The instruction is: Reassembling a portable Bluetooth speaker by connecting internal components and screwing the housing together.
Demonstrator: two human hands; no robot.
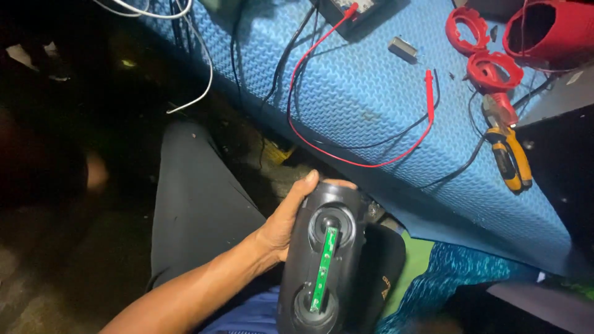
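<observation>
Fingers (309, 182) of my left hand (286, 219) closed around the black speaker (322, 260), holding it above my lap, below the blue mat (371, 93); green strip (324, 267) faced up.

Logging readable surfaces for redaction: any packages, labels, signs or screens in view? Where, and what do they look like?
Meter: top edge of the blue mat, dark box, mostly cut off, red lead plugged in; screen not clear.
Small yellow mark: on the black piece behind the black speaker body held by the left hand.
No packages or signs.
</observation>
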